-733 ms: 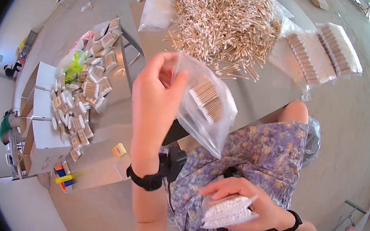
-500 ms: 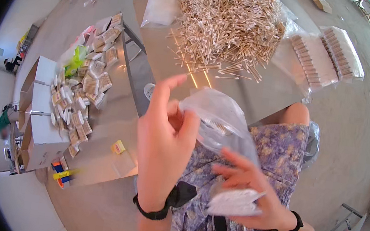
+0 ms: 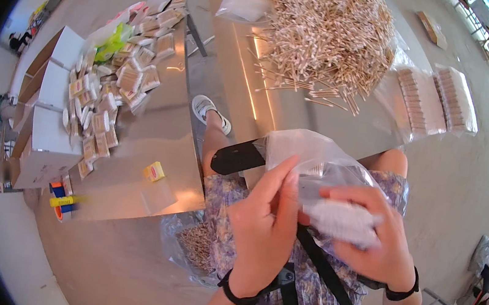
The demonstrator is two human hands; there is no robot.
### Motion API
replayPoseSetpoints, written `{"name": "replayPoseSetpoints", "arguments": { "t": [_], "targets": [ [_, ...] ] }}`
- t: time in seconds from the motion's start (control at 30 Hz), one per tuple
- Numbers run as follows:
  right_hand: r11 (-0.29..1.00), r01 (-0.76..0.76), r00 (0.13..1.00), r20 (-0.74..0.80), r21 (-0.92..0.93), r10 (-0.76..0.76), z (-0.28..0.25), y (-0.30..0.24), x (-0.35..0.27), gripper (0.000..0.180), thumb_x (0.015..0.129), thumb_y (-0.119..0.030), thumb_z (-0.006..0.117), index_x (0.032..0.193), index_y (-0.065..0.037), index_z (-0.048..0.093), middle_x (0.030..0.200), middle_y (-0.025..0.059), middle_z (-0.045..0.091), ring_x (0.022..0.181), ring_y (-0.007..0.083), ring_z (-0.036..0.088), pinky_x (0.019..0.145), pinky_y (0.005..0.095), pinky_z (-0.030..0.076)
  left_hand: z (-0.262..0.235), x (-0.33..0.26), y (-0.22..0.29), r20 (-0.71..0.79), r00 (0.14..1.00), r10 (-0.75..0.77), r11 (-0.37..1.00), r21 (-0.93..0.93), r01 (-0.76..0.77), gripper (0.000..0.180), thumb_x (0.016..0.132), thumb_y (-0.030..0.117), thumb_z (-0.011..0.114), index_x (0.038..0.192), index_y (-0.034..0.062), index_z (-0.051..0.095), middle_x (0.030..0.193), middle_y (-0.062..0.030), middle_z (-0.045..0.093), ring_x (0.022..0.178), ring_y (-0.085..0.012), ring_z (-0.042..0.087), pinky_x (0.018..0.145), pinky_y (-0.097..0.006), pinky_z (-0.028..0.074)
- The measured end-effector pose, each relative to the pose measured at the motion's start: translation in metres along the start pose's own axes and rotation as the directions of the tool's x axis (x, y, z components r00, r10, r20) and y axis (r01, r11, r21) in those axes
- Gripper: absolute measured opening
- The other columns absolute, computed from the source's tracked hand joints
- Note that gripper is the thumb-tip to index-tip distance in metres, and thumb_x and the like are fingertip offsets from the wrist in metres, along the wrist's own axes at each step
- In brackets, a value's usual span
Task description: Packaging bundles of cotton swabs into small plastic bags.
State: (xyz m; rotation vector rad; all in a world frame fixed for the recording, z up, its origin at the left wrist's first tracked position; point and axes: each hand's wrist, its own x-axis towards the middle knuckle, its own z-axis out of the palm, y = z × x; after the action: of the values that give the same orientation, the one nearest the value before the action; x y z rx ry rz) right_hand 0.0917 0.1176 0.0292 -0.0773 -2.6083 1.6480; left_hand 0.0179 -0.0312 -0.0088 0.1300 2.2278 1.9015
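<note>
The left hand pinches the mouth of a clear plastic bag over the lap, holding it open. The right hand, just beside it, grips a bundle of cotton swabs with its tips at the opening. Beyond both lies the loose swab heap.

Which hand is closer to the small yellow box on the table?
Left. The left hand is lower right of the yellow box; the right hand is farther right, beyond the left, at the clear bag.
</note>
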Motion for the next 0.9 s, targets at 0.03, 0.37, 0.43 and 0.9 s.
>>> {"name": "replayPoseSetpoints", "arguments": {
  "t": [0.03,0.37,0.43,0.9],
  "targets": [
    [0.969,-0.112,0.993,0.019,-0.219,0.119,0.004,0.001,0.005,0.047,0.076,-0.006,0.068,0.118,0.003,0.050,0.110,0.0223,0.062,0.102,0.0331,0.064,0.086,0.0371,0.050,0.000,0.001,-0.004,-0.009,0.999,0.033,0.999,-0.036,-0.033,0.023,0.094,0.012,0.058,0.114,0.0022,0.064,0.061,-0.0068,0.063,0.052,-0.0095,0.062,0.048,-0.024,0.045],
    [0.760,-0.125,0.795,0.394,-0.638,0.461,-0.012,0.035,0.044,0.038,0.082,-0.015,0.066,0.116,-0.001,0.057,0.110,0.0192,0.059,0.109,0.0313,0.056,0.091,0.0409,0.044,0.029,-0.016,-0.020,0.050,0.955,0.291,0.956,0.010,-0.292,0.039,0.088,0.009,0.060,0.127,0.0039,0.057,0.062,-0.0172,0.059,0.049,-0.0308,0.058,0.046,-0.037,0.045],
    [0.800,-0.112,0.783,0.443,-0.590,0.436,-0.009,0.052,0.053,0.041,0.081,-0.016,0.066,0.118,-0.002,0.058,0.113,0.0178,0.059,0.112,0.0309,0.055,0.094,0.0415,0.043,0.033,-0.017,-0.022,0.050,0.953,0.299,0.954,-0.042,-0.297,0.047,0.087,0.007,0.060,0.133,0.0040,0.051,0.059,-0.0161,0.057,0.048,-0.0294,0.058,0.045,-0.039,0.045],
    [0.776,-0.534,0.763,0.204,-0.336,0.614,0.074,0.029,0.087,0.031,0.089,-0.010,0.061,0.120,-0.007,0.060,0.129,0.0152,0.049,0.115,0.0326,0.051,0.101,0.0380,0.040,0.023,-0.014,-0.038,0.138,0.974,0.181,0.941,-0.313,-0.130,0.050,0.088,0.008,0.058,0.136,0.0052,0.045,0.053,-0.0157,0.054,0.047,-0.0316,0.058,0.044,-0.040,0.044]
  ]
}}
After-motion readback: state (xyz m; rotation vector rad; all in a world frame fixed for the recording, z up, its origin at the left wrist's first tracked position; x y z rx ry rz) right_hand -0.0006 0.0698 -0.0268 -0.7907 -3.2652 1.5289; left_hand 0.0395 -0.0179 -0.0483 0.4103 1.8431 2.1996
